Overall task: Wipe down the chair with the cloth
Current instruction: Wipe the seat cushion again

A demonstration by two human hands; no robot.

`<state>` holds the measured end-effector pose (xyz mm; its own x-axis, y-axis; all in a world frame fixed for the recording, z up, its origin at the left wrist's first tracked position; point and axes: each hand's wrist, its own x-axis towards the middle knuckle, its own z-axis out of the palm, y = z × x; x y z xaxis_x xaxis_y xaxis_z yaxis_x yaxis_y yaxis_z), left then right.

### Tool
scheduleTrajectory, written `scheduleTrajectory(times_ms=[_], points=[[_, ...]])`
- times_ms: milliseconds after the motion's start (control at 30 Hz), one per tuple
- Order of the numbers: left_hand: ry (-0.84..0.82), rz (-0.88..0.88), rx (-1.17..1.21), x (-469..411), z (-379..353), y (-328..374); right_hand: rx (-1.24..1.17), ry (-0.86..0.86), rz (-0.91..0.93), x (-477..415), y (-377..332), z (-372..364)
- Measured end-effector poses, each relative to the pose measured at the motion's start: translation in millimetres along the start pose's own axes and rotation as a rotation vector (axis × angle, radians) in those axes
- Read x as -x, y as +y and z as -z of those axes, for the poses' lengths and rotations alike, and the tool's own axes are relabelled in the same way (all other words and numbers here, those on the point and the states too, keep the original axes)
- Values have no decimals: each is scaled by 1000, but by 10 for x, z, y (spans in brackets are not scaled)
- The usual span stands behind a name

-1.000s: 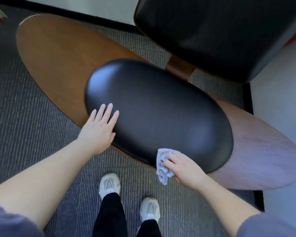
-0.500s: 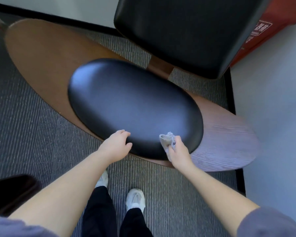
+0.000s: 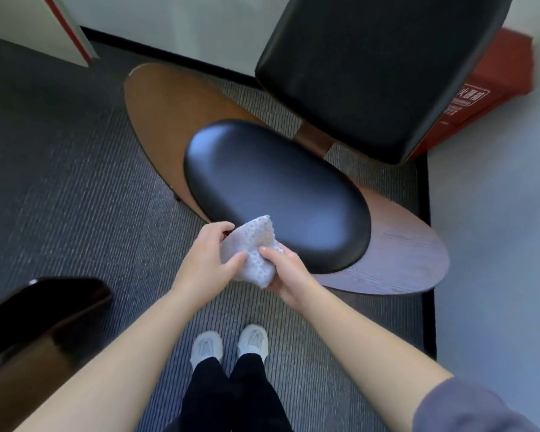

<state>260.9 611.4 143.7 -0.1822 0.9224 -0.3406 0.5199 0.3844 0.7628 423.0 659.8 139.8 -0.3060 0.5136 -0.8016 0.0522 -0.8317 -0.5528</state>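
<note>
Low lounge chair, at 12 o'clock from the person's pale shoes. Glossy black padded oval seat cushion sits on a wide brown wooden shell. Black padded backrest rises at 1 o'clock.

Pale dotted woven cloth: bunched between both hands over the cushion's 6 o'clock edge. Cannot tell whether it touches the cushion.
- Left hand: grip closed round the cloth's left side, fingers curled over the top, thumb across the front.
- Right hand: grip closed on the lower right part, thumb tip pressed on top.

Handling, by judgement:
- Cloth is light and limp and folds anywhere. Best wadded into one palm with a flat pad facing down.
- Cushion looks smooth and slick, likely with some give.
- Shell is hard and grained.

Edges and room:
- Cushion rolls off all round to a seam against the shell, which is worth tracing.
- Shell ends at 10 and 4 o'clock are bare wood, open to reach.
- The 4 o'clock end lies near a pale grey surface, and a red box sits behind the backrest at 2 o'clock, so it is tight there.
- Grey ribbed carpet at 9 o'clock gives standing room.
- Dark glossy object at 8 o'clock, near the left forearm.
</note>
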Motion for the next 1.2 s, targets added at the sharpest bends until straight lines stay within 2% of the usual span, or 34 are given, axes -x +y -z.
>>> scheduleTrajectory(times_ms=[67,167,233,333,400,467,533,667,800,867,967,1033,1100,1133,1200], points=[[19,111,105,97,161,-83,87,-67,19,50,64,-124],[-104,211,66,289,458,-338,167,-152,14,115,184,-373],[-98,230,56,468,658,-531,252,-108,25,140,274,-587],[-25,259,167,743,877,-796,475,-29,96,129,435,-888],[-2,292,219,922,982,-962,562,-118,103,117,544,-1080],[-15,308,247,1113,1062,-1209,668,-235,17,114,661,-1297],[-46,311,232,1331,1139,-1497,822,-279,-36,74,840,-1503],[-55,407,219,1813,1240,-2082,1171,-331,51,-44,1313,-1929],[98,649,306,2285,1177,-2637,1264,-442,64,-133,1881,-2426],[210,781,462,2489,1113,-2864,1297,-480,86,-208,2156,-2622],[293,964,642,2734,972,-3156,1398,-551,29,-328,2524,-2770],[329,1012,543,2848,867,-3329,1500,-592,18,-374,2726,-2823],[371,1022,419,2926,799,-3430,1642,-616,137,-414,2907,-2864],[393,1014,382,2956,779,-3463,1660,-617,203,-429,2984,-2881],[452,992,299,3011,751,-3536,1546,-634,229,-438,3094,-2929]])
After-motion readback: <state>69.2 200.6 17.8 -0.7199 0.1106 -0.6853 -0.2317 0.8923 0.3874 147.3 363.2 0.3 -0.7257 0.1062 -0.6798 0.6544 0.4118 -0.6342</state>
